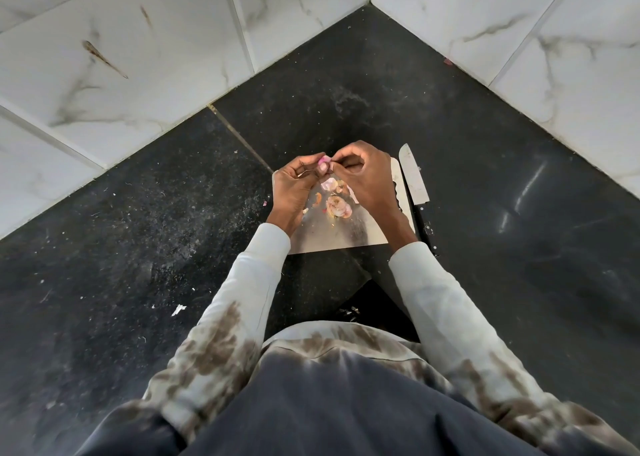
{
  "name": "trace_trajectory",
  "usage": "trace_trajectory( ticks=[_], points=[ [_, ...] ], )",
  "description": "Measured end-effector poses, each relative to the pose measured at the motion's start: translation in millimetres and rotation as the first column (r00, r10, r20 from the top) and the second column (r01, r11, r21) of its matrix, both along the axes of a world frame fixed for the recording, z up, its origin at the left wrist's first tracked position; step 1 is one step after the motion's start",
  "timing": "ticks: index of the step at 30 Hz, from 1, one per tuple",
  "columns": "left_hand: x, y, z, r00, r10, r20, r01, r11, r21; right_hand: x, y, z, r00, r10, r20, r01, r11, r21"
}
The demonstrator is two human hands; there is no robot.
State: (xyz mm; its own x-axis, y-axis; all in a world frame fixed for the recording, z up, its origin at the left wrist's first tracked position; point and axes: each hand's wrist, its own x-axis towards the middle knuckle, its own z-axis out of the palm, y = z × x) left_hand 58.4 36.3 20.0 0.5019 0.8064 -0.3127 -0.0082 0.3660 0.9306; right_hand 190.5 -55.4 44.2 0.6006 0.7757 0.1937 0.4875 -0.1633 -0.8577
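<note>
My left hand [297, 186] and my right hand [363, 175] meet above a shiny metal cutting board [332, 233] on a black counter. Between the fingertips sits a small pink clove or shallot piece [324, 160]; the left hand holds it and the right thumb and forefinger pinch its edge. Pink and tan peels [337, 206] lie on the board under the hands. A knife [414, 181] with a broad steel blade and dark handle lies along the board's right edge, apart from both hands.
The black stone counter [138, 247] runs into a corner between white marble-tiled walls [121, 57]. Small crumbs and a white scrap [178, 310] dot the counter at the left. My pale stained sleeves and dark apron fill the lower frame.
</note>
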Motion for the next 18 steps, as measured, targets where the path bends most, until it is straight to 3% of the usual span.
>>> trace_trajectory(
  ticks=[12,18],
  points=[
    [-3.0,3.5,0.0,0.995,-0.004,0.096,0.012,0.997,-0.082,-0.4,8.8,-3.5,0.992,0.105,0.065,-0.105,0.994,-0.002],
    [-4.0,3.6,4.0,0.984,0.01,0.175,0.017,0.988,-0.152,-0.7,7.6,-2.6,0.998,0.067,-0.005,-0.067,0.997,0.033]
  ],
)
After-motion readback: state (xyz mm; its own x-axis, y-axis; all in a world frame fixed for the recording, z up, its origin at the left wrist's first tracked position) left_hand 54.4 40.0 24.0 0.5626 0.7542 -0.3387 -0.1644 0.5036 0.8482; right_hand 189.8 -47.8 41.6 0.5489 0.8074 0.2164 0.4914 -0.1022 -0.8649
